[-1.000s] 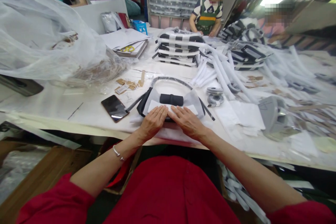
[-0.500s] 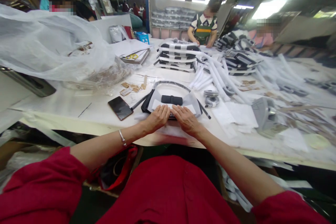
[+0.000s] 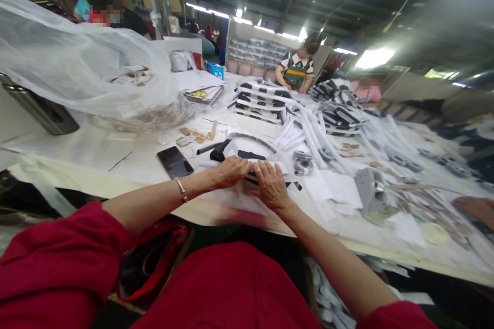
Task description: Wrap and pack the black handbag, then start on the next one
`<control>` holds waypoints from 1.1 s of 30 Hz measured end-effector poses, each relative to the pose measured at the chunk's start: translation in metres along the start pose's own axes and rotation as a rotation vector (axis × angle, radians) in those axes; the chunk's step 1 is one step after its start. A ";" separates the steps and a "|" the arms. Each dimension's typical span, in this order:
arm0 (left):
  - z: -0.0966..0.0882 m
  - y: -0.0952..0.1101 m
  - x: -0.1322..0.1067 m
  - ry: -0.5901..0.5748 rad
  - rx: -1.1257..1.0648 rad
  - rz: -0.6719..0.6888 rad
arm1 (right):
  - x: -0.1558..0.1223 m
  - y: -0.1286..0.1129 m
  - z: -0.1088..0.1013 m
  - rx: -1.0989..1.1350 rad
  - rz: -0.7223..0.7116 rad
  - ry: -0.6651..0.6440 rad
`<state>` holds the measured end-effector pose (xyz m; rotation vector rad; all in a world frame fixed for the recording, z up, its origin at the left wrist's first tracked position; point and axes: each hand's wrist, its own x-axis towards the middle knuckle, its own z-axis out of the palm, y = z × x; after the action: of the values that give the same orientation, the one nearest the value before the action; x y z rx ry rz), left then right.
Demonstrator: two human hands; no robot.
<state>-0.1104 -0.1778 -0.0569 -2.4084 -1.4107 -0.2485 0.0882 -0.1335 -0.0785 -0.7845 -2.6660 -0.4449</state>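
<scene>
A black handbag [image 3: 218,151] lies on the table in front of me, with white paper [image 3: 233,150] over it and a curved handle in clear wrap arching behind. A dark folded piece [image 3: 250,155] rests on top of the paper. My left hand [image 3: 232,170] has its fingers curled closed on the near edge of the white paper. Beside it, my right hand [image 3: 272,183] lies over the same edge, fingers spread and thumb held apart. The hands cover the bag's near side. Left of the bag is a dark phone [image 3: 175,162].
Cardboard tags [image 3: 193,136] lie behind the phone. Coiled straps [image 3: 302,162] and white sheets [image 3: 339,187] are right of the bag, near a grey tape dispenser [image 3: 371,190]. Wrapped bags [image 3: 262,100] are stacked farther back, before a co-worker [image 3: 297,69]. A large plastic bag [image 3: 85,67] fills the left.
My view has tilted and shifted. The bag's near side looks more covered. My right hand's fingers are more spread, its thumb now apart; my left fingers are more curled.
</scene>
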 end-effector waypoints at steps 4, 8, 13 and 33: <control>-0.010 -0.013 0.015 -0.026 -0.021 0.021 | 0.009 0.010 0.001 -0.056 0.004 0.023; -0.018 -0.024 0.024 -0.051 -0.049 0.019 | 0.020 0.018 0.000 -0.091 -0.022 0.025; -0.023 -0.028 0.019 -0.079 -0.062 0.016 | 0.036 0.021 -0.009 -0.128 -0.043 -0.079; 0.018 -0.004 0.013 0.418 0.209 -0.135 | 0.047 0.019 -0.025 0.008 -0.005 -0.135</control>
<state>-0.1079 -0.1589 -0.0688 -1.9537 -1.3283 -0.5705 0.0671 -0.1065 -0.0339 -0.8332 -2.7926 -0.3954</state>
